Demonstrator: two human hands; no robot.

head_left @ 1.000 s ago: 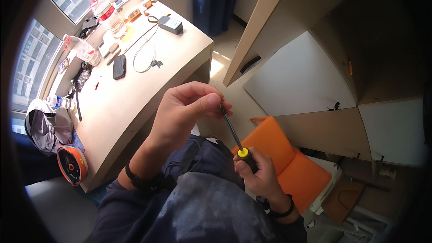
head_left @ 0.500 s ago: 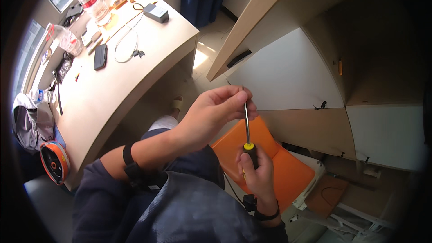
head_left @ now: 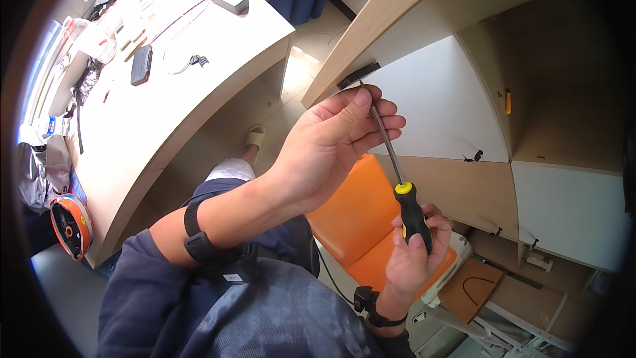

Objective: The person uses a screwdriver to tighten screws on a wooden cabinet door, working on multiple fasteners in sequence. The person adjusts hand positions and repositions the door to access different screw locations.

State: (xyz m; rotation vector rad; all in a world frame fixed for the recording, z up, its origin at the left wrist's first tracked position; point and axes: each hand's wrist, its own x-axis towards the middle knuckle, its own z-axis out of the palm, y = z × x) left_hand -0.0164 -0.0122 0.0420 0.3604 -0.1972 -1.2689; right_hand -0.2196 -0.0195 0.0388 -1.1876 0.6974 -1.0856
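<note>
A screwdriver with a black and yellow handle slants across the middle of the view. My right hand grips its handle from below. Up near the tip, my left hand pinches the metal shaft between thumb and forefinger, the other fingers loosely spread. The tip pokes out just past my left fingertips. It appears close to a black pull handle on a pale wooden door panel; whether they touch, I cannot tell.
An orange chair stands below my hands. On the left is a long desk with a dark case, a grey box, cables and bottles. White cabinet doors and a dark open compartment lie to the right.
My left hand has moved up with the screwdriver's tip, toward the black pull handle. My right hand has shifted right, so the screwdriver leans more, and its grip looks looser.
</note>
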